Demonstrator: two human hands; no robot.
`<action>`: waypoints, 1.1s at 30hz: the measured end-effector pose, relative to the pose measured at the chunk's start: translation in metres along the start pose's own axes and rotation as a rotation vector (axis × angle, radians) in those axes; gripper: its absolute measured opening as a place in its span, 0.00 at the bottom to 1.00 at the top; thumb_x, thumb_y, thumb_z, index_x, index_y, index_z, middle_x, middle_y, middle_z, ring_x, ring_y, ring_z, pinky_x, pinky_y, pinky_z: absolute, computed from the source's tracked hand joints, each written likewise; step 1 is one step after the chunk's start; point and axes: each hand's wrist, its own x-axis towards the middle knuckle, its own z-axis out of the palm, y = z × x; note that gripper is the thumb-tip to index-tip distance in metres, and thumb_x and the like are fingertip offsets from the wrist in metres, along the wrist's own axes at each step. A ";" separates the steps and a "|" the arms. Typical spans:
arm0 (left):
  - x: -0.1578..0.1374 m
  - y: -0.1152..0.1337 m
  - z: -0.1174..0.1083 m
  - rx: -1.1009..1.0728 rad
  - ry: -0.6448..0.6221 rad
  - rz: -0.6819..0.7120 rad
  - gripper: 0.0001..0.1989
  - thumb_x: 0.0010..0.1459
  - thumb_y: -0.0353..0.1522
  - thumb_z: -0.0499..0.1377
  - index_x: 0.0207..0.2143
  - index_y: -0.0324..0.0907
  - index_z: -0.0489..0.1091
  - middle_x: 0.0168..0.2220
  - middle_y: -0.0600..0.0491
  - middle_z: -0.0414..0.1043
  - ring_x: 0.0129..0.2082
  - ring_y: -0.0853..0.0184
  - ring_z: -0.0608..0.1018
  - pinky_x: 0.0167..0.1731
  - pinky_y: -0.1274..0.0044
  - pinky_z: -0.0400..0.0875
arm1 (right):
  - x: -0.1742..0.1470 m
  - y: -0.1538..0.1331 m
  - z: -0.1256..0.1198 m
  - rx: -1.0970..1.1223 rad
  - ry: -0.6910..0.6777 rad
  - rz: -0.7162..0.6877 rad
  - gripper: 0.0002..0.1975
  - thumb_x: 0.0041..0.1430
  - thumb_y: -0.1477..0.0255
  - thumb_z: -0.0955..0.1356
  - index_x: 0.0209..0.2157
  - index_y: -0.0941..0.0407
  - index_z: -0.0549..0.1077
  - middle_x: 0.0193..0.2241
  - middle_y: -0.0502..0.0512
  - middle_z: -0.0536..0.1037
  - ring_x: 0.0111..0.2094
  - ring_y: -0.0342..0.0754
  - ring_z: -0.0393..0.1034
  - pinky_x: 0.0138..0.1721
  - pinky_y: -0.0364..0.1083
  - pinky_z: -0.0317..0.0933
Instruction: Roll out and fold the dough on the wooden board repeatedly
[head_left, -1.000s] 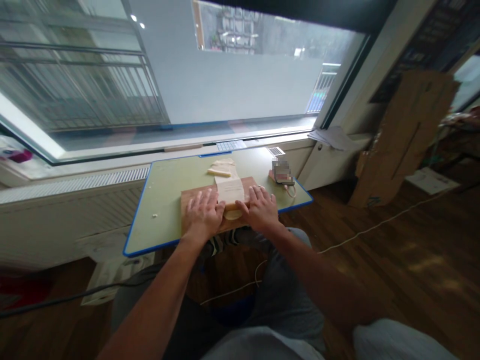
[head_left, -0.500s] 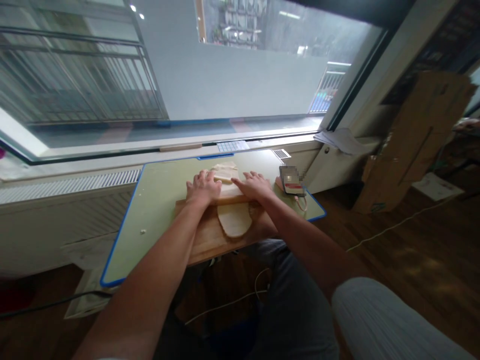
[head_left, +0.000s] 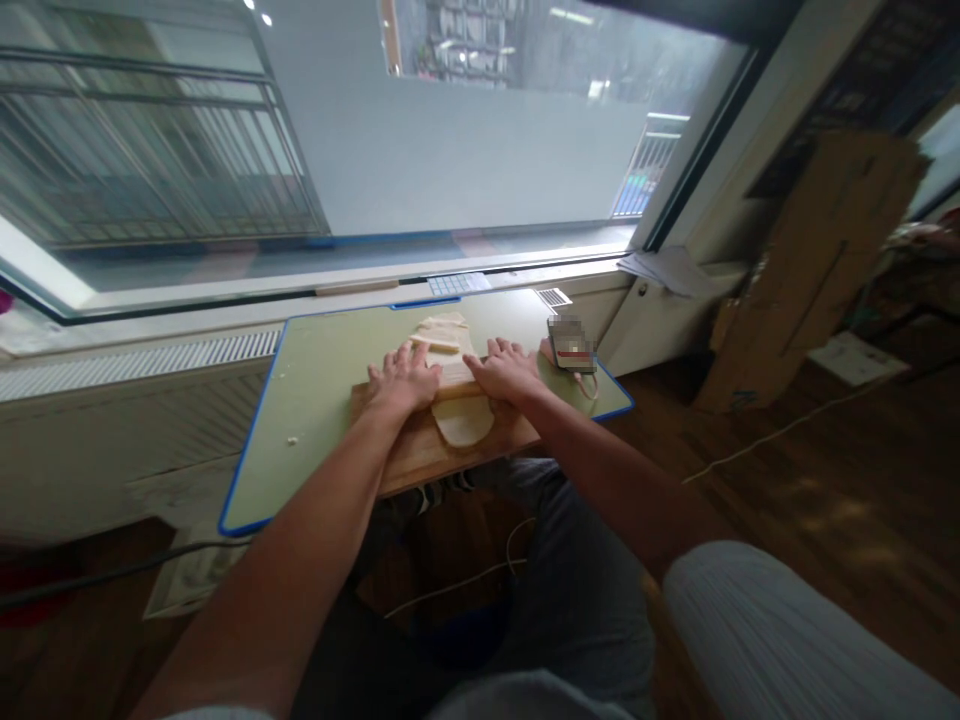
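Observation:
A wooden rolling pin (head_left: 459, 391) lies across a flattened sheet of dough (head_left: 465, 424). My left hand (head_left: 403, 378) rests on the pin's left part, fingers spread and pointing away from me. On its right part lies my right hand (head_left: 508, 370), also with fingers stretched out, the thumb reaching inward. Both palms press from above, and the pin's ends are hidden beneath them. Past the pin, the dough's far end looks folded or layered. Under the dough is a wooden board (head_left: 416, 455), its near edge at the front of the table.
The board lies on a pale green table (head_left: 300, 385) with a blue rim. At the table's right is a blurred-out device (head_left: 572, 345) with a cord. A small white scrap (head_left: 292, 441) lies left. A window and radiator stand beyond; cardboard (head_left: 817, 270) leans at right.
The view has shifted slightly. Both hands stay on the rolling pin, and a little more of the folded dough shows beyond it, while less shows on the near side.

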 end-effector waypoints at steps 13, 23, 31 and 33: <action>-0.134 -0.021 0.029 0.014 0.286 0.240 0.32 0.74 0.46 0.45 0.72 0.43 0.65 0.73 0.41 0.66 0.74 0.50 0.64 0.73 0.49 0.54 | -0.136 0.016 0.026 -0.024 0.279 -0.128 0.33 0.79 0.55 0.58 0.73 0.61 0.63 0.74 0.68 0.62 0.76 0.62 0.50 0.73 0.66 0.47; -0.183 -0.023 0.049 -0.070 0.476 0.314 0.28 0.73 0.42 0.51 0.71 0.46 0.67 0.71 0.42 0.69 0.74 0.51 0.67 0.75 0.50 0.47 | -0.178 0.040 0.067 0.008 0.474 -0.230 0.32 0.77 0.55 0.62 0.73 0.59 0.64 0.72 0.68 0.66 0.77 0.63 0.48 0.75 0.67 0.37; -0.181 -0.026 0.057 -0.045 0.455 0.299 0.31 0.75 0.46 0.49 0.74 0.46 0.63 0.73 0.43 0.65 0.75 0.52 0.65 0.76 0.51 0.45 | -0.179 0.036 0.071 -0.006 0.492 -0.210 0.34 0.77 0.54 0.61 0.74 0.59 0.62 0.73 0.68 0.65 0.77 0.64 0.47 0.75 0.68 0.35; -0.175 -0.026 0.053 -0.037 0.430 0.283 0.32 0.75 0.48 0.48 0.75 0.47 0.61 0.74 0.43 0.64 0.75 0.53 0.64 0.76 0.52 0.44 | -0.174 0.033 0.064 -0.008 0.464 -0.202 0.35 0.77 0.54 0.61 0.75 0.58 0.61 0.74 0.67 0.63 0.77 0.64 0.47 0.75 0.68 0.34</action>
